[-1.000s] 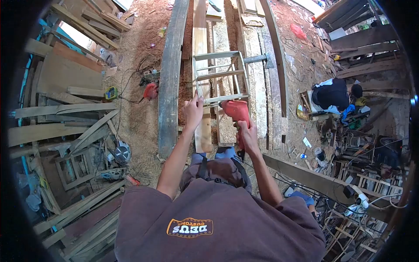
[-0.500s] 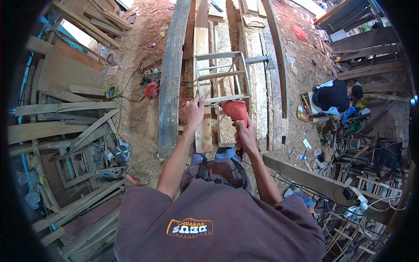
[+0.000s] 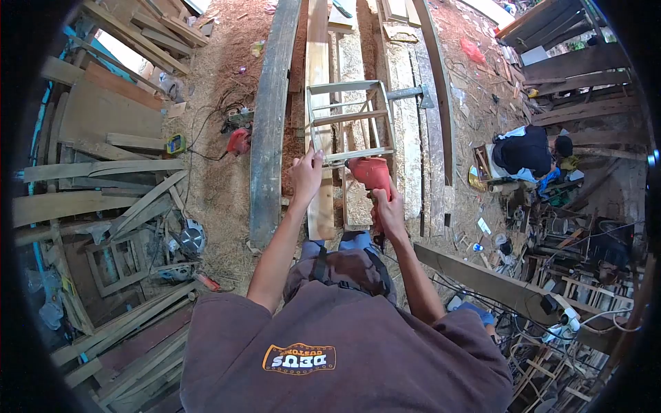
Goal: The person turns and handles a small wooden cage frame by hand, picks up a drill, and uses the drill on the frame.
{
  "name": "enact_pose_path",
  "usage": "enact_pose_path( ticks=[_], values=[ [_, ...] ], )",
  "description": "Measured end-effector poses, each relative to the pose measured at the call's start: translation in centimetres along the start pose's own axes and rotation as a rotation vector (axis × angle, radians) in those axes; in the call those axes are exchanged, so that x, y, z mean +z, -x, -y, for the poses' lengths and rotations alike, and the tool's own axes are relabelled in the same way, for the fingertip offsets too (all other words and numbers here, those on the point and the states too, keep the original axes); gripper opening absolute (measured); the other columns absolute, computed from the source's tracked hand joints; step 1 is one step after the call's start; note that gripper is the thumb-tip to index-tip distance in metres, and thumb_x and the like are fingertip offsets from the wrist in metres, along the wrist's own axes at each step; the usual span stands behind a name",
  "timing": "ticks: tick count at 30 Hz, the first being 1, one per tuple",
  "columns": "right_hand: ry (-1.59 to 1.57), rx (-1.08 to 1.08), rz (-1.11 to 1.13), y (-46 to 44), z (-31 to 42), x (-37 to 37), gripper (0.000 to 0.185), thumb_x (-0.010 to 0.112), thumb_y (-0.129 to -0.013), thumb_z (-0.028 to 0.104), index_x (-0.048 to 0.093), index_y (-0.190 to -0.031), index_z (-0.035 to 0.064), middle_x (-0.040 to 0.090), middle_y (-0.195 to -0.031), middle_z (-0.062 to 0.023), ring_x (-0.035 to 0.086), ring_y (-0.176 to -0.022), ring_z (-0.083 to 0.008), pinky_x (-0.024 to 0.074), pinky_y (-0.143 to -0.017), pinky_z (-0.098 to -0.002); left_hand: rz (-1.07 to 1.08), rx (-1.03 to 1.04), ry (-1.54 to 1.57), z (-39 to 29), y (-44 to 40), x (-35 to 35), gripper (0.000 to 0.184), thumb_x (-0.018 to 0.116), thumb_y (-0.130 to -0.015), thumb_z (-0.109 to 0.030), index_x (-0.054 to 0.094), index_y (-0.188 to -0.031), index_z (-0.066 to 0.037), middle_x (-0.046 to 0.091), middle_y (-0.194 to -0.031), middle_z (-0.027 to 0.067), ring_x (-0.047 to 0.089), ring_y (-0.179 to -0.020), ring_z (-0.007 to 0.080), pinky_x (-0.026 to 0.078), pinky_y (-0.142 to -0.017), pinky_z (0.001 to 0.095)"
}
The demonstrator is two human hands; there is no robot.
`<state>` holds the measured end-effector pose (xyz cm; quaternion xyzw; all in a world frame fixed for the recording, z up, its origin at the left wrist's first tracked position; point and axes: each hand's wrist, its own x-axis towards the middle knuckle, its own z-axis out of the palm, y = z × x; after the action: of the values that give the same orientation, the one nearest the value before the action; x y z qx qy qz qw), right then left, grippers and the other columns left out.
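Observation:
A small wooden frame (image 3: 351, 118) with crossbars rests on the planks in front of me. My left hand (image 3: 306, 175) grips its near left corner, fingers closed on the wood. In my right hand (image 3: 387, 212) is a red power drill (image 3: 372, 173), held by its handle. The drill's front end is at the near rail of the frame; whether the bit is in the wood I cannot make out. A hatchet (image 3: 412, 95) lies just right of the frame, its head pointing away from it.
Long planks (image 3: 270, 138) run away from me over ground covered in sawdust. At left are a circular saw (image 3: 191, 237), a tape measure (image 3: 176, 144) and stacked timber. Another person (image 3: 523, 153) crouches at right. Cables and a power strip (image 3: 570, 315) lie lower right.
Almost nothing differs. Both hands, the drill and the wooden frame keep the same places; the view has barely shifted.

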<state>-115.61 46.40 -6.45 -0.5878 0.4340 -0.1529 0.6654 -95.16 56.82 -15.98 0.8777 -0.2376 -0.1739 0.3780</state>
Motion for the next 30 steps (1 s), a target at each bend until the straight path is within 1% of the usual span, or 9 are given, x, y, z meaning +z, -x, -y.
enact_pose_path(
  ticks=[4,7,10,13,16,19,22,23,30],
  values=[
    [0.015,0.015,-0.008,0.0,-0.2,-0.1,0.045,0.052,-0.096,0.014,0.049,-0.14,0.0083,0.062,-0.077,-0.0034,0.05,-0.043,-0.0085,0.0422,-0.036,-0.0262,-0.024,0.005,0.014,0.2,0.0,0.3,0.05,0.043,-0.104,-0.05,0.068,-0.125,-0.011,0.071,-0.095,0.02,0.061,-0.098,0.0396,0.042,-0.092,0.0547],
    [-0.015,-0.035,-0.039,-0.3,-0.5,0.2,0.045,0.057,-0.095,0.015,0.053,-0.14,0.0079,0.053,-0.07,0.0013,0.049,-0.043,-0.0077,0.0406,-0.037,-0.0266,-0.026,0.018,0.011,0.6,-0.2,0.5,0.05,0.044,-0.104,-0.05,0.068,-0.124,-0.011,0.07,-0.091,0.0211,0.062,-0.095,0.0396,0.043,-0.09,0.0542],
    [0.021,0.029,-0.035,-0.4,0.4,0.2,0.047,0.058,-0.095,0.016,0.051,-0.141,0.0083,0.053,-0.07,0.0008,0.049,-0.043,-0.0079,0.0404,-0.038,-0.0267,-0.043,0.01,0.009,0.1,-0.1,0.3,0.05,0.044,-0.104,-0.05,0.068,-0.124,-0.011,0.069,-0.088,0.021,0.062,-0.092,0.0394,0.044,-0.088,0.0536],
    [0.073,0.064,0.011,-0.6,1.0,0.1,0.054,0.056,-0.095,0.015,0.043,-0.147,0.0107,0.059,-0.076,-0.0034,0.051,-0.043,-0.0095,0.0432,-0.037,-0.027,-0.078,0.027,0.0,0.6,-0.4,0.9,0.049,0.044,-0.104,-0.05,0.068,-0.123,-0.011,0.068,-0.086,0.0204,0.062,-0.09,0.039,0.045,-0.085,0.0528],
    [0.085,0.006,0.02,-1.1,0.2,0.1,0.064,0.06,-0.093,0.015,0.035,-0.152,0.0132,0.061,-0.081,-0.0049,0.052,-0.044,-0.0098,0.0444,-0.038,-0.0277,-0.096,0.046,0.005,1.1,-0.5,1.4,0.049,0.045,-0.104,-0.049,0.069,-0.122,-0.011,0.068,-0.085,0.0203,0.063,-0.089,0.0387,0.047,-0.083,0.0521],
    [0.097,0.085,0.092,-0.1,2.3,0.6,0.068,0.062,-0.093,0.018,0.031,-0.153,0.0176,0.058,-0.09,-0.0063,0.051,-0.048,-0.0107,0.0437,-0.042,-0.0284,-0.081,0.06,-0.006,1.1,-0.6,1.3,0.049,0.044,-0.104,-0.049,0.069,-0.121,-0.01,0.068,-0.085,0.0208,0.063,-0.089,0.0389,0.047,-0.081,0.0521],
    [0.108,0.165,0.098,0.4,3.3,1.6,0.075,0.065,-0.091,0.018,0.026,-0.155,0.0183,0.059,-0.091,-0.0075,0.05,-0.048,-0.0113,0.0435,-0.042,-0.0282,-0.074,0.071,-0.01,1.0,-0.5,1.2,0.048,0.044,-0.104,-0.048,0.069,-0.12,-0.01,0.068,-0.085,0.0212,0.063,-0.089,0.0395,0.047,-0.08,0.0529],
    [0.097,0.111,0.113,-0.5,1.1,1.3,0.08,0.068,-0.091,0.021,0.023,-0.156,0.0191,0.06,-0.093,-0.0093,0.051,-0.049,-0.012,0.0431,-0.042,-0.029,-0.074,0.074,-0.008,1.0,-0.5,1.1,0.047,0.044,-0.105,-0.048,0.069,-0.12,-0.011,0.068,-0.085,0.0213,0.063,-0.089,0.0398,0.047,-0.08,0.0533],
    [0.217,0.093,0.098,-0.1,1.4,3.2,0.082,0.069,-0.093,0.027,0.019,-0.158,0.019,0.062,-0.101,-0.0149,0.052,-0.051,-0.0134,0.0428,-0.043,-0.0303,-0.085,0.05,-0.047,0.2,-0.3,0.4,0.046,0.045,-0.105,-0.047,0.068,-0.117,-0.009,0.07,-0.092,0.0211,0.063,-0.091,0.0407,0.047,-0.081,0.0535]
  ],
)
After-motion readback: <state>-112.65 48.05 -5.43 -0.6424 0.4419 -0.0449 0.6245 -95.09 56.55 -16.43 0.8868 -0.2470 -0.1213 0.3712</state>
